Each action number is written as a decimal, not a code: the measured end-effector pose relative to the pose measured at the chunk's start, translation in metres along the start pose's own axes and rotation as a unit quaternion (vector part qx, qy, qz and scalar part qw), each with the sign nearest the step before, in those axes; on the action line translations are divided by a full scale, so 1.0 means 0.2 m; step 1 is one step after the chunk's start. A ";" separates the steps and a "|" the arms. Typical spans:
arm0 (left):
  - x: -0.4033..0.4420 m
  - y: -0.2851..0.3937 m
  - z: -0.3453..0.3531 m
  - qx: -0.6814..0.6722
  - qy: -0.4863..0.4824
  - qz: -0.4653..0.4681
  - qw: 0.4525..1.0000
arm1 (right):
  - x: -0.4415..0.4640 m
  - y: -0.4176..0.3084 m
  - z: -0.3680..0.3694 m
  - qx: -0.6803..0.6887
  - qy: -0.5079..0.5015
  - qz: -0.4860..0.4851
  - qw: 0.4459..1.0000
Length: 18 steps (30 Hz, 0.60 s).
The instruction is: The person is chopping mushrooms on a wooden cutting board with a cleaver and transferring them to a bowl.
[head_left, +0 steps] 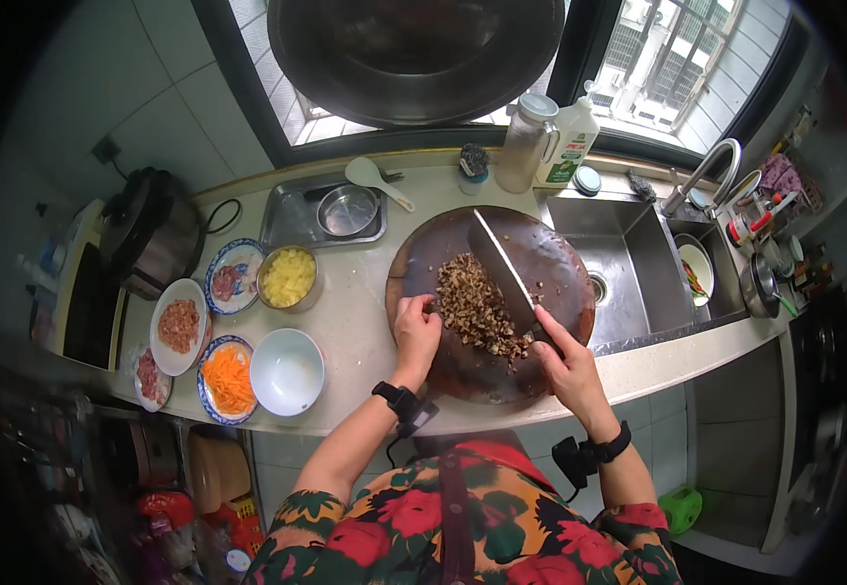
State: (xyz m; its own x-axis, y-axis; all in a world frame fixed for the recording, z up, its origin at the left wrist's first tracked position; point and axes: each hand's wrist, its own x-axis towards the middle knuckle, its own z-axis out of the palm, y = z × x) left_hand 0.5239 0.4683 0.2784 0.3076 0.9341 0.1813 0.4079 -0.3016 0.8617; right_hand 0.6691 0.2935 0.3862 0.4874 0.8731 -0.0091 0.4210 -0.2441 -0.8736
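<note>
A heap of finely chopped brown bits, like mushroom (472, 297), covers the middle of a round dark wooden chopping board (423, 244). My right hand (571, 375) is wrapped around the handle of a cleaver (503, 273). Its broad blade points away from me, along the right side of the heap, with a bright edge showing. At the left side of the heap, my left hand (417, 336) rests on the board with fingers loosely bent. A small gap shows between its thumb and forefinger, and nothing visible is held there.
Left of the board stand an empty white bowl (288, 372), shredded carrot (228, 380), a metal bowl of diced yellow pieces (289, 277), and minced meat (178, 326). A metal tray (282, 219) lies behind them. The sink (628, 283) adjoins the board's right side; a large wok (415, 58) hangs ahead.
</note>
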 end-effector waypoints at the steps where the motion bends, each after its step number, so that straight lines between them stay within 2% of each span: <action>1: 0.02 0.00 0.02 -0.001 0.001 0.001 1.000 | -0.01 -0.03 -0.01 0.008 0.007 -0.008 1.000; 2: 0.05 -0.01 0.05 0.058 0.030 0.044 0.997 | -0.01 0.00 0.01 0.008 0.007 -0.009 1.000; 3: 0.08 -0.01 0.07 0.118 0.059 0.085 0.988 | 0.00 0.05 0.05 -0.050 0.003 -0.002 0.999; 4: 0.12 -0.01 0.10 0.099 0.050 0.077 0.991 | 0.00 0.11 0.09 -0.106 -0.001 0.006 0.994; 5: 0.15 0.00 0.13 0.099 0.049 0.078 0.991 | 0.01 0.14 0.12 -0.084 0.001 0.022 0.996; 7: 0.18 0.02 0.20 0.072 -0.053 0.092 0.992 | 0.03 0.18 0.09 -0.016 -0.008 0.059 0.998; 8: 0.16 0.09 0.21 0.070 -0.060 0.113 0.989 | 0.04 0.16 0.07 -0.015 -0.007 0.061 0.998; 10: 0.11 0.14 0.25 0.036 -0.095 0.132 0.986 | 0.06 0.10 0.01 0.087 -0.040 0.175 0.980; 11: 0.09 0.19 0.24 0.006 -0.113 0.136 0.984 | 0.04 0.05 -0.01 0.088 -0.037 0.175 0.980; 12: 0.05 0.23 0.21 0.004 -0.116 0.132 0.984 | 0.02 0.00 -0.02 0.013 -0.002 0.082 0.997; 14: 0.04 0.24 0.13 0.000 -0.094 0.136 0.986 | 0.00 0.01 0.00 -0.095 0.087 -0.126 0.984; 16: 0.05 0.16 0.06 -0.001 -0.037 0.134 0.990 | -0.04 -0.03 0.01 -0.115 0.082 -0.121 0.983; 18: 0.05 -0.02 0.02 0.019 -0.036 0.090 0.995 | -0.06 0.03 0.06 -0.154 0.071 -0.119 0.978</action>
State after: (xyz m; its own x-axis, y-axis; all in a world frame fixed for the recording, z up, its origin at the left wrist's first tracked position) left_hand 0.5287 0.4786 0.2758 0.4387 0.8486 0.2957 0.3724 -0.4712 0.7996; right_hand 0.6575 0.2872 0.3750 0.4404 0.8582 0.2636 0.7350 -0.1759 -0.6549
